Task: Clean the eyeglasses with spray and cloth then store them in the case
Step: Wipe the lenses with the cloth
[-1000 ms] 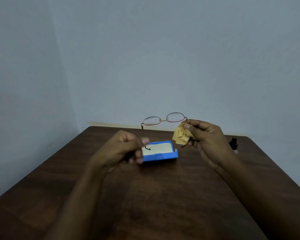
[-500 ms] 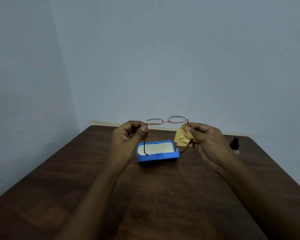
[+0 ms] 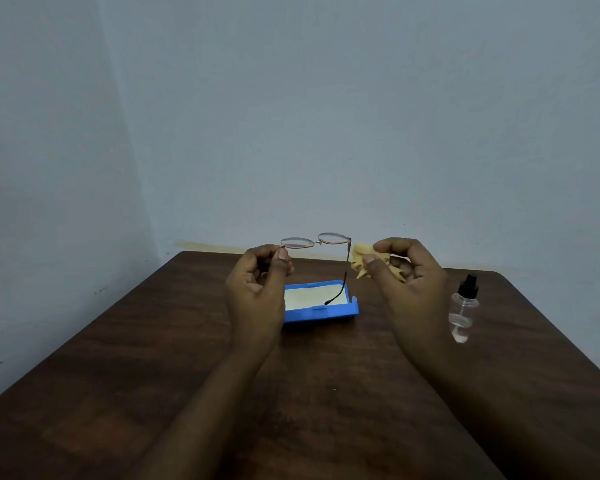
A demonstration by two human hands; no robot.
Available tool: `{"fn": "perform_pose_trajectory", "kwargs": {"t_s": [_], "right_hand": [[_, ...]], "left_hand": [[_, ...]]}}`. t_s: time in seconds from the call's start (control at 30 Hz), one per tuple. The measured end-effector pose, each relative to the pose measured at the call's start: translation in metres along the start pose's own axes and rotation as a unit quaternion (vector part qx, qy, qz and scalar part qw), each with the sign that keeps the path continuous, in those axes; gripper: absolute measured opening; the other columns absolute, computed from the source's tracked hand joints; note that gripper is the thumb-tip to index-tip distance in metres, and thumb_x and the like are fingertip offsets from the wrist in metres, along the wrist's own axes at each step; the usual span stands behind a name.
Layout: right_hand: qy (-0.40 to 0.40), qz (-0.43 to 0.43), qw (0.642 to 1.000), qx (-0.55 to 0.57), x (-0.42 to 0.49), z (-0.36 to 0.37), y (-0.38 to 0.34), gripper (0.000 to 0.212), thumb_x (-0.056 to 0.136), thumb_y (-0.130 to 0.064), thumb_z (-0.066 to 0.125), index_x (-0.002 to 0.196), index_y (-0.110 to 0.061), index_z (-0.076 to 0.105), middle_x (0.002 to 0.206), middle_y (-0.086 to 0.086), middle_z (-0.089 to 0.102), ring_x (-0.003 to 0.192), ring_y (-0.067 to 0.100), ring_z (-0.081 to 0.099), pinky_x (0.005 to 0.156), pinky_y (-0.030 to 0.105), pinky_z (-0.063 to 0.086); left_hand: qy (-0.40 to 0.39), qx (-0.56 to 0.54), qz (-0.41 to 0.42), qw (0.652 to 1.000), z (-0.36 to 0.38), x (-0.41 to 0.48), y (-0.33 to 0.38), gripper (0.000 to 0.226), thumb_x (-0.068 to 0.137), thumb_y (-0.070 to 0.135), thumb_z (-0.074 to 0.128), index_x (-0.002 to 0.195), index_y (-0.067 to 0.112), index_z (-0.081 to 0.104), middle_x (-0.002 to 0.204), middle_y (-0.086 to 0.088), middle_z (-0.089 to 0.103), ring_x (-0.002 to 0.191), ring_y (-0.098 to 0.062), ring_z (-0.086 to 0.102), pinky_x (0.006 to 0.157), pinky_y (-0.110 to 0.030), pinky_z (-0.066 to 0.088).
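Note:
Thin-rimmed eyeglasses (image 3: pixel 314 241) hang in the air above the table, lenses facing away. My left hand (image 3: pixel 257 289) pinches the frame at its left corner. The right temple arm hangs free, its dark tip over the open blue case (image 3: pixel 321 314), which lies on the table with a pale lining. My right hand (image 3: pixel 406 275) grips a crumpled yellow cloth (image 3: pixel 361 259) just right of the glasses, apart from the frame. A clear spray bottle (image 3: pixel 463 311) with a black cap stands to the right of that hand.
The dark wooden table (image 3: pixel 153 393) sits in a corner, with grey-blue walls behind it and to the left. Its right edge runs close past the spray bottle.
My right hand has let go of the right side of the glasses and moved right with the cloth. My left hand alone holds the frame, and the right temple arm now hangs free.

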State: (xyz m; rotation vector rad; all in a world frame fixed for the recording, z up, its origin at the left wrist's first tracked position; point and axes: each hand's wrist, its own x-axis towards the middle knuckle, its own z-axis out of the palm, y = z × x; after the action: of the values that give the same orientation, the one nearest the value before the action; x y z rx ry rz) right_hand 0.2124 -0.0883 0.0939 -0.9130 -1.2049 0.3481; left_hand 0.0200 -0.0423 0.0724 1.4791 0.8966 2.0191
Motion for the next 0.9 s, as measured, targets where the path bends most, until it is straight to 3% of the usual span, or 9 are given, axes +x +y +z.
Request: {"fn": "perform_pose_trajectory", "kwargs": {"t_s": [0.2, 0.33, 0.6, 0.73, 0.9], "right_hand": [[-0.036, -0.139, 0.979, -0.143, -0.019, 0.007, -0.008, 0.018, 0.094, -0.006, 0.076, 0.103, -0.022, 0.075, 0.099, -0.009, 0.070, 0.093, 0.009, 0.069, 0.076, 0.023, 0.054], [0.006, -0.135, 0.981, -0.138, -0.020, 0.007, -0.009, 0.023, 0.093, -0.006, 0.077, 0.099, -0.028, 0.072, 0.093, -0.010, 0.067, 0.090, 0.006, 0.065, 0.072, 0.012, 0.047], [0.034, -0.136, 0.983, -0.117, -0.018, 0.006, -0.011, 0.018, 0.094, -0.009, 0.075, 0.099, -0.026, 0.072, 0.092, -0.011, 0.067, 0.087, 0.006, 0.064, 0.072, 0.010, 0.046], [0.037, -0.152, 0.980, -0.121, -0.016, 0.005, -0.011, 0.022, 0.094, -0.008, 0.076, 0.099, -0.029, 0.071, 0.092, -0.012, 0.066, 0.086, 0.007, 0.065, 0.071, 0.011, 0.046], [0.044, -0.135, 0.985, -0.103, -0.013, 0.005, -0.008, 0.015, 0.094, -0.013, 0.074, 0.097, -0.027, 0.072, 0.091, -0.015, 0.066, 0.086, 0.011, 0.066, 0.071, 0.019, 0.050]], "left_hand": [[-0.022, 0.050, 0.085, 0.995, 0.008, -0.016, 0.005, 0.007, 0.104, 0.037, 0.064, 0.101, 0.032, 0.068, 0.092, 0.006, 0.072, 0.090, -0.023, 0.071, 0.075, -0.030, 0.058], [-0.039, 0.039, 0.086, 0.995, 0.015, -0.027, 0.012, 0.002, 0.103, 0.031, 0.065, 0.104, 0.030, 0.067, 0.097, 0.010, 0.072, 0.098, -0.021, 0.071, 0.073, -0.023, 0.057], [-0.049, 0.050, 0.097, 0.993, 0.018, -0.035, 0.019, 0.017, 0.100, 0.017, 0.063, 0.104, 0.034, 0.062, 0.100, 0.012, 0.069, 0.103, -0.016, 0.069, 0.079, -0.026, 0.058], [-0.069, 0.060, 0.122, 0.988, 0.019, -0.038, 0.016, 0.014, 0.101, 0.011, 0.061, 0.103, 0.024, 0.062, 0.099, 0.011, 0.066, 0.099, -0.016, 0.068, 0.075, -0.023, 0.055], [-0.077, 0.077, 0.150, 0.983, 0.019, -0.040, 0.013, 0.011, 0.100, 0.007, 0.062, 0.099, 0.018, 0.063, 0.094, 0.006, 0.065, 0.091, -0.017, 0.067, 0.074, -0.031, 0.055]]}}
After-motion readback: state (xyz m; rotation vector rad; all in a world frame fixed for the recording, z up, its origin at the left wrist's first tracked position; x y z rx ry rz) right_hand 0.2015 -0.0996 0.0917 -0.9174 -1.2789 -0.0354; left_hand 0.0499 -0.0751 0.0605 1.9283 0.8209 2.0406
